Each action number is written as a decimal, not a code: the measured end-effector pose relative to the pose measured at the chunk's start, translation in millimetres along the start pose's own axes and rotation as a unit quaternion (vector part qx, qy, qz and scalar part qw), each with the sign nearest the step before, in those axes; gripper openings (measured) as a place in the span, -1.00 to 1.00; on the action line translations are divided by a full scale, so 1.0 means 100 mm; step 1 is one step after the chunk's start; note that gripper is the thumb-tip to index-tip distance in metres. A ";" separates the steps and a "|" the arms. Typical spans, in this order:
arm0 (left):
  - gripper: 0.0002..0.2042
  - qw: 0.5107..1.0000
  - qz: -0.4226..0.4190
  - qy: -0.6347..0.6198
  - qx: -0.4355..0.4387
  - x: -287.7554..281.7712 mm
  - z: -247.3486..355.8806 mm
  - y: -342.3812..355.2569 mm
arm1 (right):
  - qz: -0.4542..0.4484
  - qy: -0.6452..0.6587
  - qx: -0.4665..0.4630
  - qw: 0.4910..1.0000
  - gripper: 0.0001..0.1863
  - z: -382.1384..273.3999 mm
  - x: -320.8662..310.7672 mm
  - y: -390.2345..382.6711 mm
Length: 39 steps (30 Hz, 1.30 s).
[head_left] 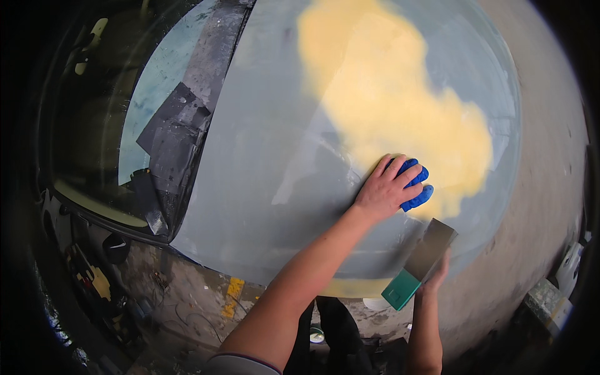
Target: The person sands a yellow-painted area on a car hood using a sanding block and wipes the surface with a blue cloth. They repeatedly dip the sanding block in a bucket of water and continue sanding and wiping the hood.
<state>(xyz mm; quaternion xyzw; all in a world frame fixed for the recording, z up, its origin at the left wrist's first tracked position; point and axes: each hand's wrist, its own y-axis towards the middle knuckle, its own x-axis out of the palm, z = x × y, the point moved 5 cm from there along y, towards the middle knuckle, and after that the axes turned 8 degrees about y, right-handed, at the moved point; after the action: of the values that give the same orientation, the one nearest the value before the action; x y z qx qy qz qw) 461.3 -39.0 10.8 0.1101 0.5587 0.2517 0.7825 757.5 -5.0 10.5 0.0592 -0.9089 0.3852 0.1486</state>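
Note:
My left hand [384, 190] is closed over a crumpled blue cloth [417, 197], resting on the lower part of a pale yellow patch [375, 75] on a grey-coated car hood [250, 137]. To its lower right, my right hand [434, 272] grips a rectangular tool [431, 244] with a dark grey flat part and a green block at its lower end, tilted near the hood's edge. That hand's fingers are partly hidden behind the tool.
The windscreen [87, 125] at left has dark and pale blue sheets [162, 125] along its edge. Concrete floor [537, 100] surrounds the hood. Cluttered items [94, 281] lie lower left, pale objects [550, 300] lower right.

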 end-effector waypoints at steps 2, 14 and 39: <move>-0.55 1.000 0.011 -0.011 0.007 -0.11 -0.22 -0.11 | 0.040 0.008 -0.005 0.999 -0.42 0.04 -0.09 0.08; -0.36 0.876 -0.077 0.250 -0.405 -1.98 -1.90 -1.87 | -0.066 0.065 0.061 0.994 -0.27 0.42 -0.79 0.54; -0.13 0.956 -0.098 0.175 -0.214 0.26 -1.22 0.69 | -0.232 0.018 -0.093 0.968 -0.30 -0.55 0.05 1.94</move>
<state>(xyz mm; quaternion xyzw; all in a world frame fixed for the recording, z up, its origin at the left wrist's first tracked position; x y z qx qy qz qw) 335.7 19.6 -22.4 -0.1611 0.6283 0.3029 0.6982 722.1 169.3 -84.3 0.2474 -0.8993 0.2545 0.2556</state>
